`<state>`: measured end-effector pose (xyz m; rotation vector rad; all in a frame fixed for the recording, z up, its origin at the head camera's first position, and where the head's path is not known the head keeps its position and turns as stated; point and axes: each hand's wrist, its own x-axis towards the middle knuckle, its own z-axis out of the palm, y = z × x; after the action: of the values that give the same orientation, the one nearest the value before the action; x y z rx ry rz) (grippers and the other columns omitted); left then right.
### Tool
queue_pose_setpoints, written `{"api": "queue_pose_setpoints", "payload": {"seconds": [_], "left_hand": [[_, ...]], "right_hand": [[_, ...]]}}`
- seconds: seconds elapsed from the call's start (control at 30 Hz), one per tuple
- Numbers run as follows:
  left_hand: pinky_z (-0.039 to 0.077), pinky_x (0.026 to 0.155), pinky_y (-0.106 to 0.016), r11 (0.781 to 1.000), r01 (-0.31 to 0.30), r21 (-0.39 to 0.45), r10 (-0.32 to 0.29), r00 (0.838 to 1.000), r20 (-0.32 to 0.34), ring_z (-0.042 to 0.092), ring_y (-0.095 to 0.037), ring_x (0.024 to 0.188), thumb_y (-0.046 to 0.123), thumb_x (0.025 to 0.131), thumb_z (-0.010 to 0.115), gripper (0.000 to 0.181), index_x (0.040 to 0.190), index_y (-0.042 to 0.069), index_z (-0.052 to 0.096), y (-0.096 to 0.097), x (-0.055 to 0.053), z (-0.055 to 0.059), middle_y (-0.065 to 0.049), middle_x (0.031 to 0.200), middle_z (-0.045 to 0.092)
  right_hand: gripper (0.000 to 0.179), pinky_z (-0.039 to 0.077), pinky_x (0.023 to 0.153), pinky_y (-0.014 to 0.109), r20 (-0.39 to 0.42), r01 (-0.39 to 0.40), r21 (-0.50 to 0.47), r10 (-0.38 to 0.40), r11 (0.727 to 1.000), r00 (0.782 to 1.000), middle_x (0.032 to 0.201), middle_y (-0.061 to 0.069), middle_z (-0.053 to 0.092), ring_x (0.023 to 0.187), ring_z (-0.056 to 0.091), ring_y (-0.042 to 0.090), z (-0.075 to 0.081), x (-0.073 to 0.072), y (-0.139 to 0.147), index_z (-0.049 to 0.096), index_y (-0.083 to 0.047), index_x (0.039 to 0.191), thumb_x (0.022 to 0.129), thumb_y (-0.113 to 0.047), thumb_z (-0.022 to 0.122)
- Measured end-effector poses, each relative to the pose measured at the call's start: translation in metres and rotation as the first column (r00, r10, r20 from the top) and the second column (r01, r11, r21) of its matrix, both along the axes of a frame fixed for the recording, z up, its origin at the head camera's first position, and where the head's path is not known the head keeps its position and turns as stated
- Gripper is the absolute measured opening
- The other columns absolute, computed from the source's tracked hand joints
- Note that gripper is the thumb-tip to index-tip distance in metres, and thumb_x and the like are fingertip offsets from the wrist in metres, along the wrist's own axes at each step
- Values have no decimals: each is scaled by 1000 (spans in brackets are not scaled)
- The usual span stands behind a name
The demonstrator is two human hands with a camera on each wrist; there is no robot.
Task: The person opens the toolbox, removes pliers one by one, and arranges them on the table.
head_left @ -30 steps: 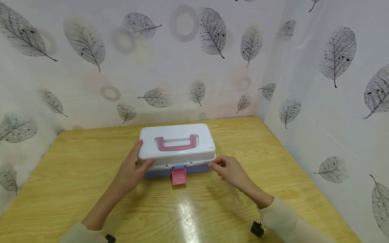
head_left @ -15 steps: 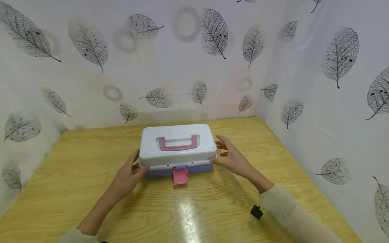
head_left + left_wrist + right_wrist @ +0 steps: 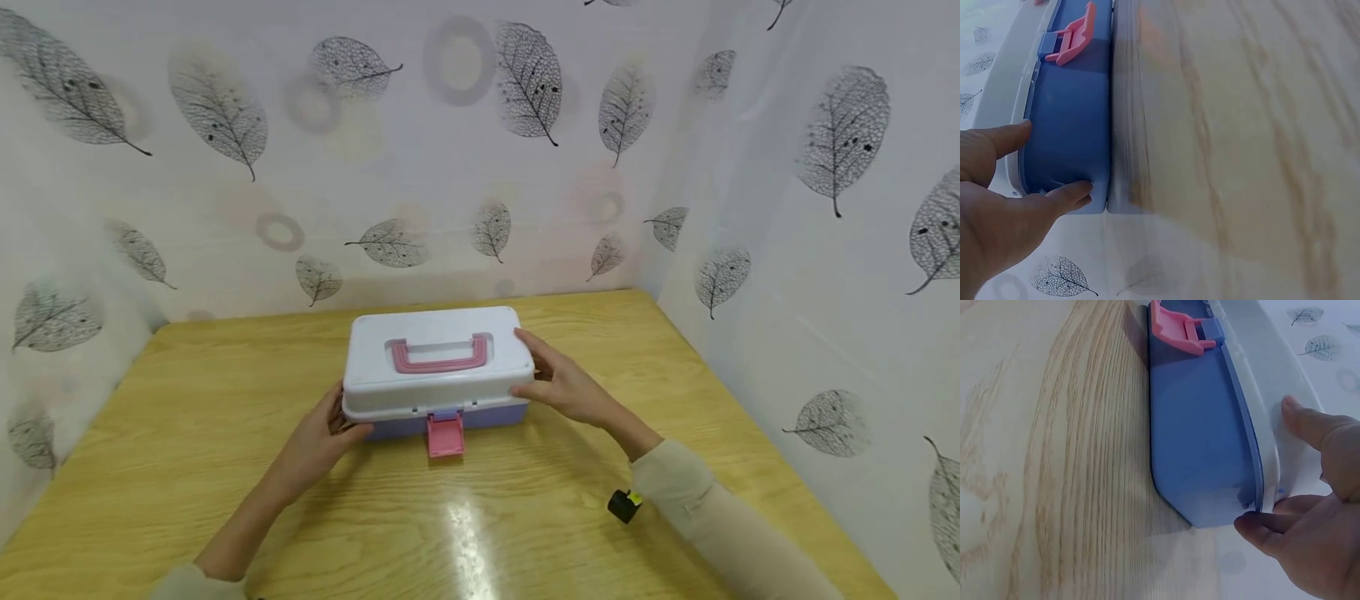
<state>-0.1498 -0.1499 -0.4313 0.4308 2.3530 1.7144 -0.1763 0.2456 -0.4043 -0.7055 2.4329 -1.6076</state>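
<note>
A plastic toolbox (image 3: 491,415) with a purple-blue base stands on the wooden table, its white lid (image 3: 438,396) down. The pink latch (image 3: 446,436) hangs unfastened at the front, and a pink handle (image 3: 440,364) lies folded on top. My left hand (image 3: 311,446) holds the box's left end, thumb at the front by the lid's rim, fingers (image 3: 1072,194) against the base's end. At the other end, my right hand (image 3: 573,390) grips the lid, thumb on its front face and fingers (image 3: 1266,531) curled round the side at the rim. The box's inside is hidden.
The wood-grain table (image 3: 202,392) extends around the box. Behind and beside it hangs a white curtain (image 3: 420,183) printed with dark leaves. A small black device (image 3: 624,506) sits by the right sleeve (image 3: 678,479).
My right hand has moved from the front right corner up onto the lid's right end, its fingers spreading, then closing around it. My left hand has slid lower on the left end.
</note>
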Motion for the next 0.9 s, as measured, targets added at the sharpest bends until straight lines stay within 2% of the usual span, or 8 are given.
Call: {"api": "queue_pose_setpoints", "payload": {"seconds": [0.17,0.33,0.5,0.7,0.77,0.83,0.9], "left_hand": [[39,114,-39,1000,-11,11,11,1000,18,29,-44,149,11,102,67,87,162,-7,7,-2,1,2,-32,165,20],[34,116,-42,1000,-18,13,18,1000,20,25,-46,150,17,102,67,88,162,-7,7,-1,2,4,-32,166,15],[31,118,-42,1000,-15,8,15,1000,18,22,-45,152,26,106,62,85,162,-6,8,-1,3,4,-30,167,13],[29,120,-49,999,-34,-1,34,999,35,21,-47,152,31,109,56,82,162,-7,7,-4,4,4,-30,167,13],[30,120,-51,1000,-31,3,31,999,41,21,-47,152,30,109,56,82,163,-5,6,-4,4,4,-29,168,12],[31,120,-51,1000,-28,-7,29,999,37,22,-47,152,29,109,56,81,163,-3,6,-4,3,4,-28,168,12],[31,120,-52,999,-27,-20,27,999,28,23,-48,151,28,109,56,80,164,-2,6,-4,2,4,-27,168,12]], "right_hand": [[81,57,94,29,-73,70,46,-66,996,995,155,24,45,131,57,36,5,3,-6,20,-8,165,101,-14,69],[74,58,99,41,-125,200,61,-191,978,974,143,26,58,127,61,36,15,3,-12,31,-5,162,100,-20,71],[68,57,101,47,-100,283,56,-277,957,956,139,27,60,125,63,38,26,-1,-14,40,-7,159,101,-24,71],[62,63,89,47,-43,317,-5,-316,949,948,134,26,64,114,69,38,41,-9,-20,48,-8,154,100,-26,72],[63,62,90,46,-31,315,-19,-315,949,948,137,26,63,113,69,38,44,-11,-19,49,-8,153,99,-26,73],[66,62,93,45,-16,283,-31,-283,959,959,141,26,59,117,67,39,46,-12,-18,46,-8,155,97,-22,76],[75,60,96,45,-16,205,-40,-206,978,978,147,26,53,123,63,41,46,-13,-15,38,-7,158,94,-11,77]]}}
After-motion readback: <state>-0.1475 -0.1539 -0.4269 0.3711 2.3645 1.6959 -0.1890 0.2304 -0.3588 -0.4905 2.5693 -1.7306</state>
